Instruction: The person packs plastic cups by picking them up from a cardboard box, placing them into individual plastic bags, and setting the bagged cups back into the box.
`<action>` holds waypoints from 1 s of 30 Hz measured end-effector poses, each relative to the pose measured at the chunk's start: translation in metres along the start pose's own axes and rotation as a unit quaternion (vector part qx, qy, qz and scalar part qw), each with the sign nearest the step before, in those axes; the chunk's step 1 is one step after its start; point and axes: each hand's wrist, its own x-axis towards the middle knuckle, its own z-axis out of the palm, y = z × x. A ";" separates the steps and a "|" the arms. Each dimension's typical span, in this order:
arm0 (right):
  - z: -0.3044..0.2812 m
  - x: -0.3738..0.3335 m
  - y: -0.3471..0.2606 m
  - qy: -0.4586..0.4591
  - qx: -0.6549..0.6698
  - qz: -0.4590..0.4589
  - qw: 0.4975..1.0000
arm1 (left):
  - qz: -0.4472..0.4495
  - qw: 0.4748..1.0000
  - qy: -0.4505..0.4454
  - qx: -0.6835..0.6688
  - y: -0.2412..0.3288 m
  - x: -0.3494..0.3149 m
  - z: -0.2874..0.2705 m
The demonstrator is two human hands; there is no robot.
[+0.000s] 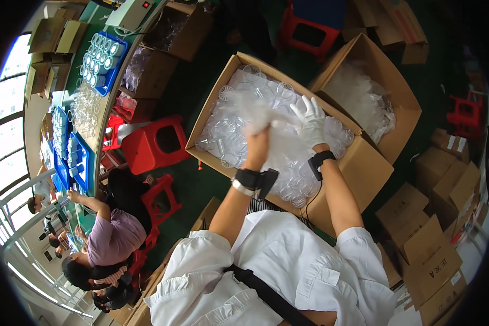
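Over a large open carton (pixel 231 68), both my hands are at work. My left hand (pixel 257 145), bare, looks closed on a whitish, see-through plastic bag (pixel 285 155); motion smears its fingers and the bag. My right hand (pixel 311 119), in a white glove, is beside the bag with its fingers spread. Below them the carton is filled with many clear plastic parts (pixel 301 187), some with round, spoked ends. Black bands are on both my wrists.
Right of the carton stands another box (pixel 402 125) with crumpled clear film. Red stools (pixel 155 144) are on the left, near a seated person in purple (pixel 117 236). A workbench there holds blue trays (pixel 114 73) of white cups. Flattened cartons (pixel 432 266) lie at right.
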 end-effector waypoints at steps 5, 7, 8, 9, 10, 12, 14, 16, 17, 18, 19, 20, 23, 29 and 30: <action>-0.027 -0.009 0.001 -0.008 0.052 0.035 0.998 | 0.031 0.971 0.234 -0.050 0.006 0.008 -0.125; -0.027 -0.020 -0.005 -0.113 0.075 0.041 0.990 | 0.151 0.948 0.241 0.141 0.000 -0.004 -0.176; -0.023 -0.027 -0.008 -0.216 0.099 0.045 0.970 | 0.189 0.922 0.188 0.281 0.002 -0.021 -0.191; -0.022 -0.028 -0.013 -0.315 0.121 0.044 0.940 | 0.146 0.953 0.144 0.223 -0.010 -0.038 -0.204; -0.013 -0.030 -0.019 -0.315 0.125 0.042 0.940 | 0.101 0.976 0.100 0.164 -0.028 -0.053 -0.217; 0.020 -0.042 -0.025 -0.151 0.004 -0.082 0.985 | -0.021 0.977 -0.082 0.198 -0.049 -0.077 -0.209; 0.035 -0.039 -0.032 -0.067 -0.052 -0.146 0.986 | 0.011 0.922 -0.244 0.300 -0.035 -0.090 -0.165; 0.042 -0.028 -0.036 -0.168 -0.124 -0.103 0.972 | -0.304 0.913 -0.243 0.120 -0.021 -0.097 -0.128; 0.041 -0.025 -0.038 -0.218 -0.161 -0.083 0.959 | -0.305 0.914 -0.241 0.119 -0.020 -0.099 -0.117; 0.037 -0.024 -0.038 -0.219 -0.162 -0.085 0.959 | -0.324 0.921 -0.208 0.058 -0.020 -0.100 -0.107; 0.028 -0.020 -0.041 -0.261 -0.152 -0.077 0.950 | -0.341 0.924 -0.174 -0.004 -0.021 -0.100 -0.101; 0.018 -0.017 -0.042 -0.302 -0.143 -0.068 0.940 | -0.357 0.921 -0.140 -0.066 -0.021 -0.099 -0.098; -0.004 -0.026 -0.022 -0.313 -0.019 0.016 0.949 | -0.262 0.959 -0.102 0.032 -0.037 -0.092 -0.101; -0.037 -0.063 0.002 -0.152 0.651 0.481 0.567 | -0.152 0.976 -0.091 0.127 -0.072 -0.060 -0.088; -0.042 -0.068 0.003 -0.149 0.649 0.481 0.570 | -0.159 0.980 -0.096 0.073 -0.071 -0.058 -0.076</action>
